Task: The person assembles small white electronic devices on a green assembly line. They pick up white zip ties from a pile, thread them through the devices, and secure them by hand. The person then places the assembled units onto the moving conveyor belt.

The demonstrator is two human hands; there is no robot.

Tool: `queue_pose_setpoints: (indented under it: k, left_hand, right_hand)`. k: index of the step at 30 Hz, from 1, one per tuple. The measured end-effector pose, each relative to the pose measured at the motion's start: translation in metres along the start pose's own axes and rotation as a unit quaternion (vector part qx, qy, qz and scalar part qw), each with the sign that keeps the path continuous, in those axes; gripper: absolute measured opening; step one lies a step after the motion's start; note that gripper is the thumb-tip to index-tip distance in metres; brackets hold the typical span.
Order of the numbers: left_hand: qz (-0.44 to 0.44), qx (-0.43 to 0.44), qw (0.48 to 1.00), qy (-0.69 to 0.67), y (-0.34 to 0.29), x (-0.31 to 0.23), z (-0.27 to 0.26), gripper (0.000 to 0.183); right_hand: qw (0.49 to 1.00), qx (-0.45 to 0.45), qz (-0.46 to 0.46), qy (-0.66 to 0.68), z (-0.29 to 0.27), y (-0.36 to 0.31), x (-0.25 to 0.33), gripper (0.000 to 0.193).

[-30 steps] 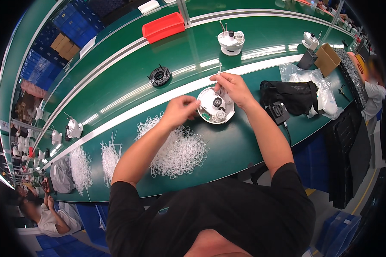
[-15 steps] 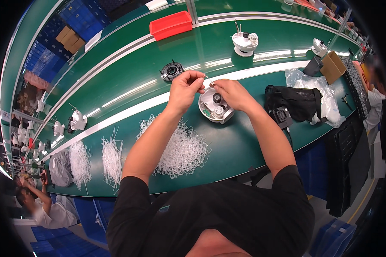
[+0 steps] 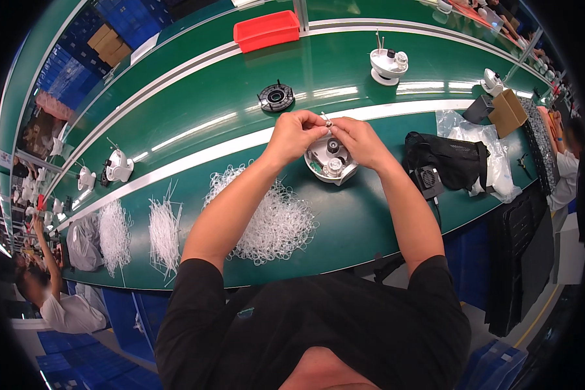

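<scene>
In front of me a round white housing (image 3: pixel 320 170) sits on the green bench, its open top showing a black cylinder (image 3: pixel 333 145) and small white inner parts. At its far rim my left hand (image 3: pixel 296 136) is closed in a pinch, fingertips almost meeting those of my right hand (image 3: pixel 359 142), which is pinched too. Between them a thin white wire (image 3: pixel 325 116) sticks up past the fingers. A small dark piece shows at the fingertips, too small to name. To the left of the housing lies a big heap of thin, clear-white loops (image 3: pixel 276 224).
Beyond my hands, a black ring-shaped part (image 3: pixel 276 97) and another white housing (image 3: pixel 387 68) sit on the belt. A red tray (image 3: pixel 266 32) stands farther back. Bundles of white strips (image 3: pixel 165 237) lie left; a black mesh bag (image 3: pixel 445 159) and open carton (image 3: pixel 507 114) are right.
My hands have drawn closer together over the housing's far rim, my left moving right. The whole view has shifted slightly. The person at the left has raised an arm.
</scene>
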State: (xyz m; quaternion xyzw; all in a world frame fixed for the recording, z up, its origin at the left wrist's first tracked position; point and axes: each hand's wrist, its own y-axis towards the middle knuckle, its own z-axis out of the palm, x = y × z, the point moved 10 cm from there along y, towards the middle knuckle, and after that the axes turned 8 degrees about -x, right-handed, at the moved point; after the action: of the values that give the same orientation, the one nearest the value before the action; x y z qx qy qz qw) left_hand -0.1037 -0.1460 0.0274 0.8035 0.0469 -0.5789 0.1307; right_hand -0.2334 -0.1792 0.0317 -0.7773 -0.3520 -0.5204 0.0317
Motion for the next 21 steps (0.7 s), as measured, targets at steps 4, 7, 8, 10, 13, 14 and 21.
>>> queue_pose_setpoints:
  k: [4,7,8,10,13,14,21]
  left_hand:
    - [-0.012,-0.003,0.999,0.035,-0.003,0.003,-0.002,0.016]
    - [-0.004,-0.005,0.996,0.084,-0.006,0.005,-0.001,0.018]
    - [0.003,-0.013,0.995,0.097,-0.007,0.005,-0.001,0.018]
    - [0.021,-0.026,0.991,0.126,-0.007,0.0,-0.002,0.02]
    - [0.067,-0.025,0.986,0.153,-0.009,-0.006,0.001,0.013]
    - [0.096,-0.026,0.983,0.157,-0.01,-0.01,0.002,0.01]
    - [0.213,-0.007,0.935,0.284,-0.024,-0.024,0.017,0.006]
  right_hand:
    - [0.993,0.009,0.067,0.092,0.003,-0.002,-0.006,0.033]
    - [0.986,0.018,0.08,0.142,0.005,-0.003,-0.009,0.029]
    - [0.988,0.019,0.082,0.13,0.006,-0.003,-0.012,0.026]
    - [0.991,0.017,0.082,0.107,0.006,-0.001,-0.014,0.022]
    - [0.997,-0.049,0.02,0.064,-0.005,0.003,-0.012,0.018]
    - [0.996,-0.076,-0.019,0.04,-0.01,0.004,-0.009,0.018]
    - [0.876,-0.123,0.254,0.39,-0.001,-0.012,-0.074,0.022]
